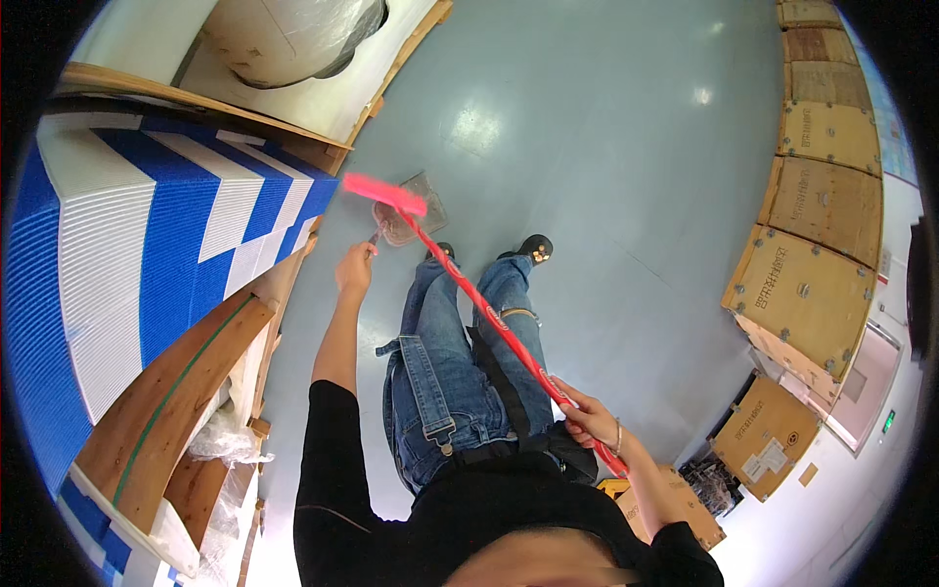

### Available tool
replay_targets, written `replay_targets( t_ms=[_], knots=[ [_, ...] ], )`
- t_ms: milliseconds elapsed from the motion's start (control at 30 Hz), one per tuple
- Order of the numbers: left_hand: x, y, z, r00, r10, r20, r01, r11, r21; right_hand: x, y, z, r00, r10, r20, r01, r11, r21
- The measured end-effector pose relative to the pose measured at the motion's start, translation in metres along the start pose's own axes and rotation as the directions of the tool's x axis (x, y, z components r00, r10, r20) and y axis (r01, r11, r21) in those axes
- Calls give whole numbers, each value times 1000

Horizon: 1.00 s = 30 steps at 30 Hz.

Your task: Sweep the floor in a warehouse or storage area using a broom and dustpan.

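Note:
My left hand (pixel 355 268) grips the handle of a translucent dustpan (pixel 422 213), which lies low over or on the grey floor in front of my feet. My right hand (pixel 589 420) is closed around the red shaft of a broom (pixel 484 308) near its upper end. The shaft runs diagonally across my legs to the broom's pink bristle head (pixel 384 194), seen above the dustpan and reaching left toward the blue and white stack. Whether the bristles touch the pan cannot be told.
Blue and white corrugated sheets (pixel 176 191) and wooden pallets (pixel 312 242) stand close on the left. A plastic-wrapped object (pixel 286 37) sits at upper left. Wooden crates (pixel 803 282) line the right side, with a cardboard box (pixel 764 439) and a door (pixel 866 389) at lower right.

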<state>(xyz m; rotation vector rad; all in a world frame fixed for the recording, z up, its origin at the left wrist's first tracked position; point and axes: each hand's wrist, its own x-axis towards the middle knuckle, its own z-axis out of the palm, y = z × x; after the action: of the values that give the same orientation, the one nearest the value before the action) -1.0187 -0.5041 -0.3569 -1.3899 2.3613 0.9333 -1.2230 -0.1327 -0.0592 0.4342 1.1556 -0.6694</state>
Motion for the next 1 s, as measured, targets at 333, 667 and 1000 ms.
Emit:
replay_targets(
  t_ms=[333,667,1000],
  knots=[
    [-27,-13,-2,999,-38,32,39,999,-38,23,-36,-47,926,-242,-289,158,945,-285],
    [-23,-20,21,989,-129,78,133,990,-45,132,18,-53,881,-318,-350,67,817,-572],
    [-39,-29,22,977,-204,58,206,978,-25,41,41,-34,920,-313,-237,32,661,-749]
  ],
)
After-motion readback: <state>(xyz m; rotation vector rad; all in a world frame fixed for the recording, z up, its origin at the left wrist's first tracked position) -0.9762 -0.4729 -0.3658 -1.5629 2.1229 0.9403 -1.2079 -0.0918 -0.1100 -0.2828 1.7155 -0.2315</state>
